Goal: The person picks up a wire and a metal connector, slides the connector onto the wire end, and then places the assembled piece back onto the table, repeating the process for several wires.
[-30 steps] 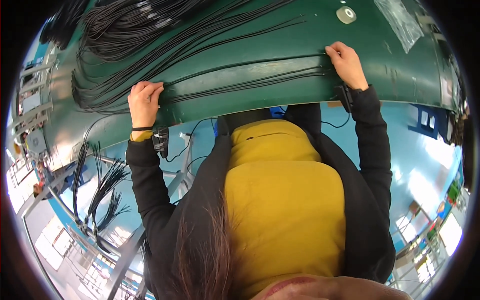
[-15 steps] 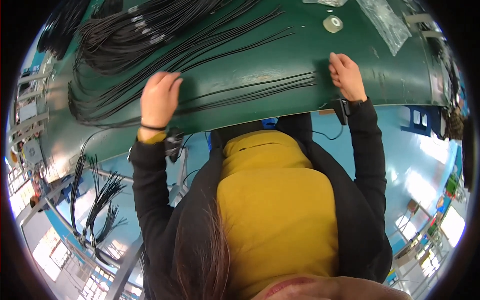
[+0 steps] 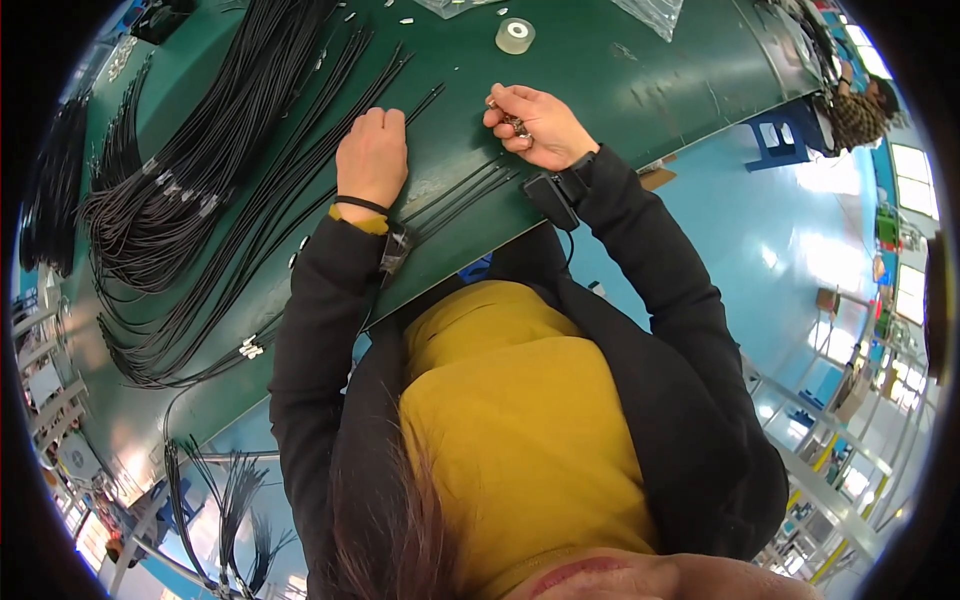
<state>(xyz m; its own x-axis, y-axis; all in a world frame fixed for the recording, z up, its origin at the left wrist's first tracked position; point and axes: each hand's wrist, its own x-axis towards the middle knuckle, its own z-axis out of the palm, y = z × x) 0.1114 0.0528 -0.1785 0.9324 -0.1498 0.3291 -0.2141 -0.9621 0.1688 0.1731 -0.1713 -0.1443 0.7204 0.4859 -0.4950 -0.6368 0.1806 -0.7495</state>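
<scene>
My right hand (image 3: 540, 125) is turned partly palm up, fingers curled round several small shiny metal parts (image 3: 516, 127). Thumb and forefinger meet at its tip. My left hand (image 3: 372, 158) lies knuckles up over the green table (image 3: 600, 110), its fingers curled under; whatever they hold is hidden. Close to its left run long thin black cables (image 3: 290, 175), their ends reaching up past the fingers. Several more black cable ends (image 3: 465, 200) lie below and between my hands, near the table's front edge.
A roll of clear tape (image 3: 515, 36) stands beyond my right hand, with a clear plastic bag (image 3: 655, 14) behind it. Bundled black cables (image 3: 150, 225) cover the table's left side. Small white pieces (image 3: 250, 348) sit on cables by the front edge. More cables (image 3: 235, 500) hang below.
My view has turned, so the table slants. The hands have come closer together, and the left fingers have curled down. Small metal parts now show in my right hand.
</scene>
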